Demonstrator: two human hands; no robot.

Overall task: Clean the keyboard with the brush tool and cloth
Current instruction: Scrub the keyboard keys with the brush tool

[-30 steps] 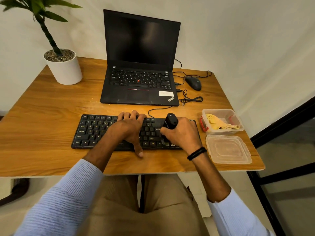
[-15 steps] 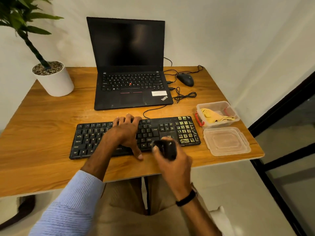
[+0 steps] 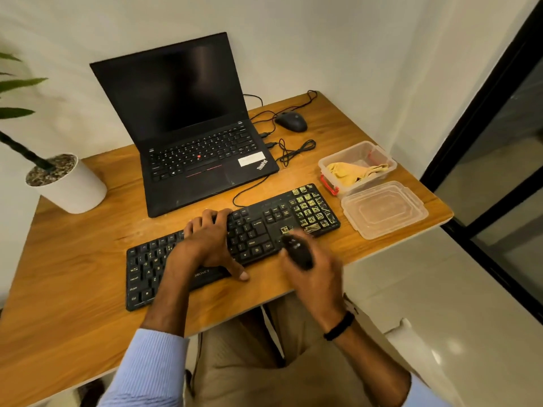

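Keyboard (image 3: 258, 230) lies slantwise near the front edge of the wooden desk (image 3: 73, 274). Nearest, the blurred right hand (image 3: 318, 279) curls its fingers round the black brush tool (image 3: 297, 251), just over the keyboard's front rim beside the number pad (image 3: 311, 210), whose keys carry yellowish smears. The left hand (image 3: 205, 240) rests on the middle keys, fingers close together, thumb stretched apart. Farther right, the yellow cloth (image 3: 349, 171) lies in a clear container (image 3: 388, 168), its lid (image 3: 385, 210) beside it. Beyond stand a laptop (image 3: 188, 113), a mouse (image 3: 291, 121) and a potted plant (image 3: 73, 192).

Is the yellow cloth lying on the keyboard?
No, the cloth lies inside the open plastic box beside the keyboard.
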